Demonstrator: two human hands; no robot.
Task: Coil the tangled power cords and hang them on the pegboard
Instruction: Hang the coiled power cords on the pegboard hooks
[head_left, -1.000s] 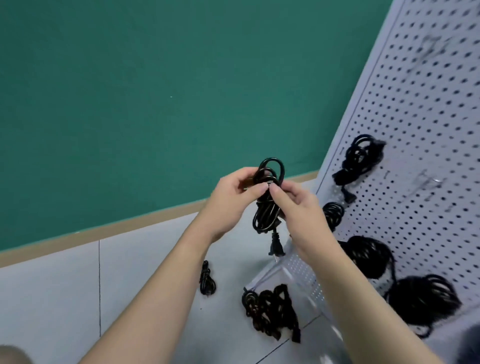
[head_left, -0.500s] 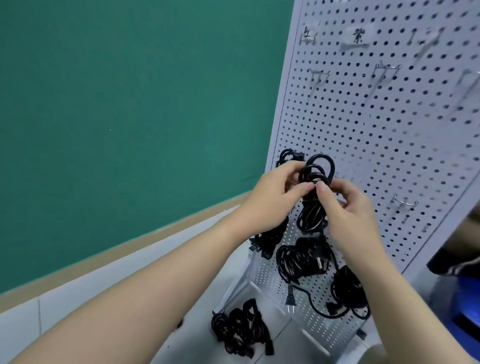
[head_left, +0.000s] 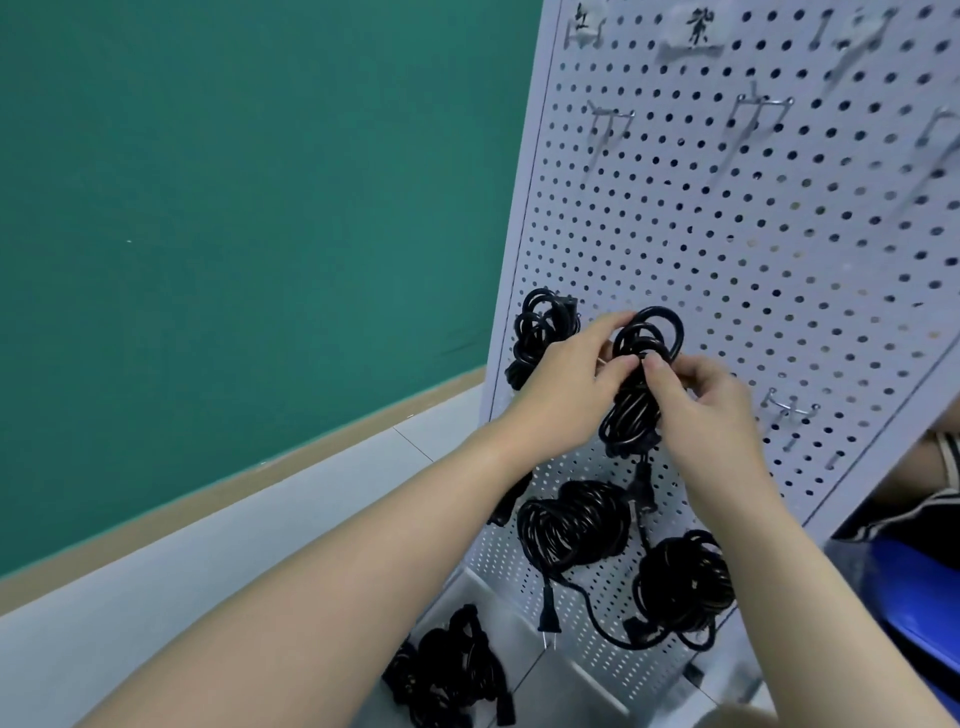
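light: bright, even | shadows: soft | blur: slight, upper-right hooks | edges: wide-angle bending

Views: one only, the head camera; no second view shares the scene.
Position: worn on the person's head, above and behind both forearms.
Facing: forward and down, towards the pegboard, which tilts across the right side.
Nearness: close; the left hand and right hand sit mid-frame.
Edges: green wall left, floor below.
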